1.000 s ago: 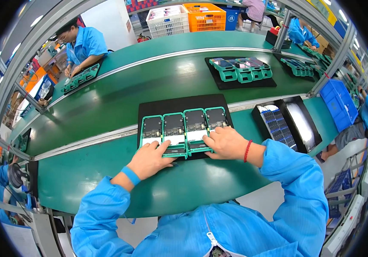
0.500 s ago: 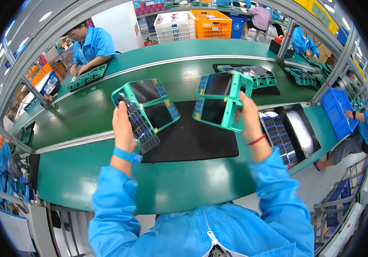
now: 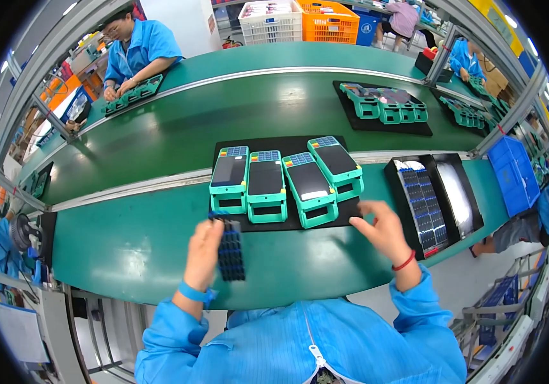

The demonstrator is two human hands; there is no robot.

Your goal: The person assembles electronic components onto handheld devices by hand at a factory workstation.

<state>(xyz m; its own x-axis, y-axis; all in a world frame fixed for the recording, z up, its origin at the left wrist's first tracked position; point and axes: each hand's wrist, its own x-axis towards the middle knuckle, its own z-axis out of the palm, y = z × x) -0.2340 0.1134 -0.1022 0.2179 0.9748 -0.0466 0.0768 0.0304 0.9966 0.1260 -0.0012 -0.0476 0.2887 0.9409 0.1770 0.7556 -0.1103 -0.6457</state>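
Note:
Several green handheld payment terminals (image 3: 266, 182), with dark screens and small keypads, lie side by side on a black mat (image 3: 229, 142) in front of me. Their keypad ends point away and an open green frame shows at each near end. My left hand (image 3: 204, 246) grips a black strip with blue gridded sections (image 3: 231, 253), held over the bench just in front of the mat. At the mat's near right corner is my right hand (image 3: 382, 227), thumb and fingers apart, with nothing in it. It is nearest to the rightmost terminals.
On the right, a black box (image 3: 437, 246) holds similar gridded strips beside a blue bin (image 3: 514, 173). Another mat with green terminals (image 3: 383, 110) rests on the conveyor (image 3: 242, 105). Across it, a co-worker (image 3: 143, 51) handles green parts. A metal post (image 3: 50, 118) stands left.
The terminals that both hands were holding up now lie on the mat, let go. The left hand has come nearer with the strip; the right hand has moved down, emptied.

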